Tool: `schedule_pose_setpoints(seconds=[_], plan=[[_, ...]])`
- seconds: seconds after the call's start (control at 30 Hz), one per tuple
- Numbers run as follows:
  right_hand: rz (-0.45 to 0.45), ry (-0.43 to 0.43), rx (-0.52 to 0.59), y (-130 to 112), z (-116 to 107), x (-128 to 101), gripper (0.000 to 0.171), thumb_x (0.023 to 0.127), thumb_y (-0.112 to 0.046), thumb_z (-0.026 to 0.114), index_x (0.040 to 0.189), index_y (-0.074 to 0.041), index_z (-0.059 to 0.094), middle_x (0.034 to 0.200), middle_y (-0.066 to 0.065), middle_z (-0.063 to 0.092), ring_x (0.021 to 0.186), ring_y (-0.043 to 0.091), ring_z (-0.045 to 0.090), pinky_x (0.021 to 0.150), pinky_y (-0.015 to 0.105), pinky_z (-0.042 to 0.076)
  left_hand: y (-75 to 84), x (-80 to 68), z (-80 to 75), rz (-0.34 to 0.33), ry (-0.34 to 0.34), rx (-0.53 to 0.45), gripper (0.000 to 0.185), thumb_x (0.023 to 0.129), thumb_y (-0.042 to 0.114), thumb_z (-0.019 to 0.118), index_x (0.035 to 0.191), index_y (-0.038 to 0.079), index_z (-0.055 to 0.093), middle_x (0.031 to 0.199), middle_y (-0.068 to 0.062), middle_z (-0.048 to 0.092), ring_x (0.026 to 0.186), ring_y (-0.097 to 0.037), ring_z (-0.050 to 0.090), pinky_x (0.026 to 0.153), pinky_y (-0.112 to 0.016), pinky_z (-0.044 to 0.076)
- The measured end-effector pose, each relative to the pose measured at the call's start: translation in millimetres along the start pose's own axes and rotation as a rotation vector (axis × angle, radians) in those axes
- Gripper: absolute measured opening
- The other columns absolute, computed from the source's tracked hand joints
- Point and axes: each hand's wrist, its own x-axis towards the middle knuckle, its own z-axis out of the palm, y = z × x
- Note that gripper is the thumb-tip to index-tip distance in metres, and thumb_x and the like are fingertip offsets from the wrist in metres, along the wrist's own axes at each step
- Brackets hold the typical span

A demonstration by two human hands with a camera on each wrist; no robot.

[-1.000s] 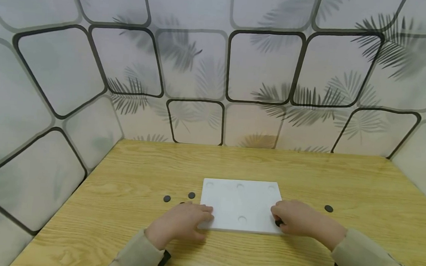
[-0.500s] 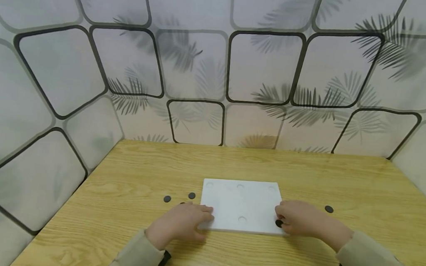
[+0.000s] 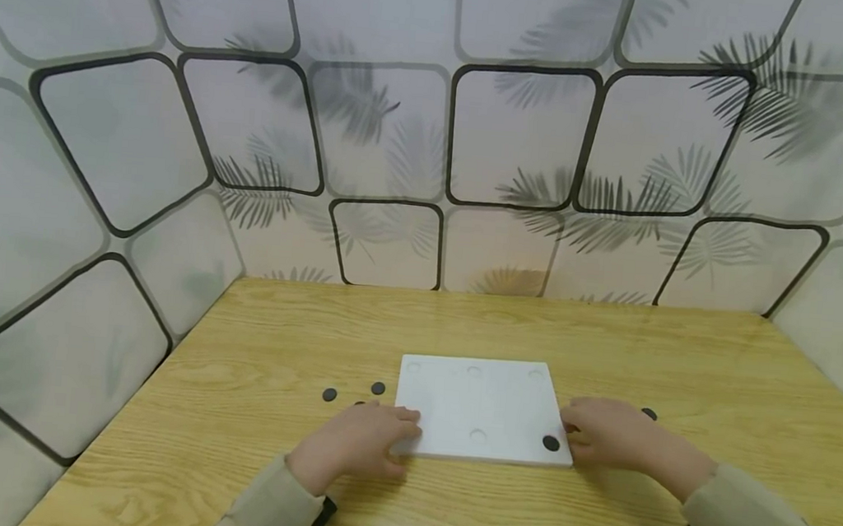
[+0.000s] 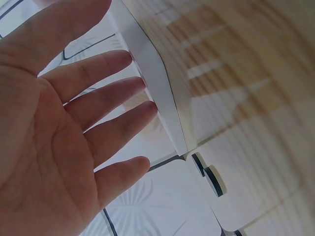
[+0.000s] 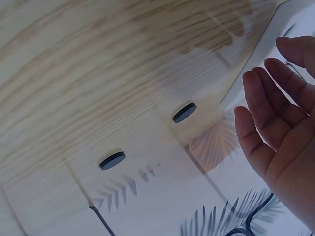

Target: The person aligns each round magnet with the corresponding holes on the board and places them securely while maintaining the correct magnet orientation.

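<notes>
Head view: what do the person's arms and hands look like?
Left hand and right hand are bare, no gloves or rings visible. Long beige fabric sleeves end in plain wide cuffs; a small black angular piece shows beneath each.

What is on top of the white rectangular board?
On the white rectangular board, one black round disc lies near the right front corner. The left hand covers part of the left side; anything beneath is hidden.

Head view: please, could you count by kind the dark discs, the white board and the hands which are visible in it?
Dark discs: 5 (2 partly hidden)
White board: 1
Hands (left hand, right hand): 2
Total: 8
</notes>
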Motion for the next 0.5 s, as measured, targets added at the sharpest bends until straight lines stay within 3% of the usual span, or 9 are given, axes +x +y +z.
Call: schedule_pose_setpoints(seconds=[0.5], plan=[[-0.006, 0.041, -0.033, 21, 1, -18, 0.018, 0.072, -0.008, 0.065, 0.070, -0.016, 0.049, 0.068, -0.008, 0.043, 0.055, 0.005, 0.036, 0.046, 0.024, 0.035, 1.5, -0.1, -0.1, -0.027, -0.027, -0.020, 0.049, 0.076, 0.037, 0.067, 0.120, 0.018, 0.055, 0.132, 0.002, 0.044, 0.119, -0.014, 0.040, 0.098, -0.037, 0.033]])
